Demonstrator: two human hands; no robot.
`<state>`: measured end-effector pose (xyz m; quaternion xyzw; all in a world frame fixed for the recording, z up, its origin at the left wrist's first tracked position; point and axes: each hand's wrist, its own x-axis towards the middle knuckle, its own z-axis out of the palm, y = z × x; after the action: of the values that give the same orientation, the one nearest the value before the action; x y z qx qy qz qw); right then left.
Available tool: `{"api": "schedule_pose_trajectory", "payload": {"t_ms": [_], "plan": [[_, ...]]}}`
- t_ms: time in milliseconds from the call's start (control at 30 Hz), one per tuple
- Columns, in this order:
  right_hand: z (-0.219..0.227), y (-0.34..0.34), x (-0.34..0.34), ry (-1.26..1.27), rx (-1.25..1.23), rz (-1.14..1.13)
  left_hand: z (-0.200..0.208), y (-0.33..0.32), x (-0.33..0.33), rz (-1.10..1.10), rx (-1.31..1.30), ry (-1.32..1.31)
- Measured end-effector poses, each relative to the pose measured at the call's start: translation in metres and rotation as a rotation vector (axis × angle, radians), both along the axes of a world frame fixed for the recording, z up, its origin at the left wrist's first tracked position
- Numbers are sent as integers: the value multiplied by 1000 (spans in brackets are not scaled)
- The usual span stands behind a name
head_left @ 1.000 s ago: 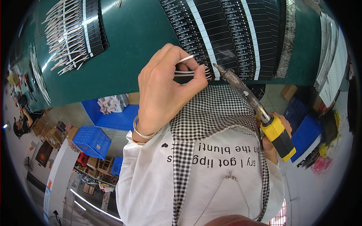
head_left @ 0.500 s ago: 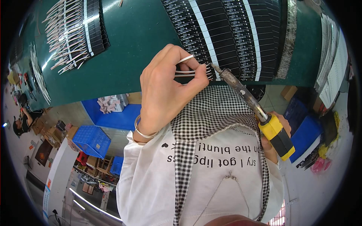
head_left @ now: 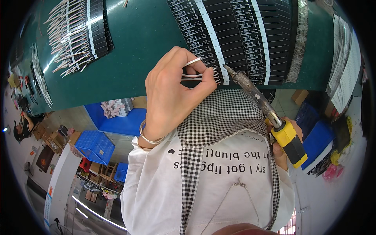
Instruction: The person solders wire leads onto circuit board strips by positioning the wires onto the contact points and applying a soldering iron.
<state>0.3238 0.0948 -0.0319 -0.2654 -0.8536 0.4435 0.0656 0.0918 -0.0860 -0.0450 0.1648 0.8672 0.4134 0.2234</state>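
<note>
Several thin white wires [head_left: 192,61] are pinched between the thumb and fingers of my left hand [head_left: 168,88]. Their ends reach toward the near left edge of the rows of black battery-like packs [head_left: 228,39], which carry small printed strips and pale bands. My right hand [head_left: 295,127], mostly hidden behind the handle, is wrapped round a soldering iron [head_left: 290,143] with a yellow and black grip. The iron's dark tip points up and left, just right of my left fingertips and over a pale band; whether it touches cannot be made out.
On the green table [head_left: 137,35], a group of packs with attached wires [head_left: 72,35] lies at the far left, beside loose white wires [head_left: 40,78]. Stacked white strips [head_left: 340,62] stand at the right. Below the table are a blue crate [head_left: 95,147] and blue bins [head_left: 319,143].
The soldering iron's tip has shifted slightly right, away from my left fingertips. My left hand and the wires in it are almost still.
</note>
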Motion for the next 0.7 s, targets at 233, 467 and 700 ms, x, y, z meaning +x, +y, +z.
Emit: {"api": "schedule_pose_trajectory", "payload": {"t_ms": [233, 467, 700], "plan": [[-1, -3, -8, -92, -8, -60, 5, -1, -2, 5, 4, -10], [-18, 9, -17, 394, -89, 190, 11, -18, -14, -81, 139, 0], [-6, -4, -7, 27, -112, -62, 20, -25, -26, -111, 25, 182]]}}
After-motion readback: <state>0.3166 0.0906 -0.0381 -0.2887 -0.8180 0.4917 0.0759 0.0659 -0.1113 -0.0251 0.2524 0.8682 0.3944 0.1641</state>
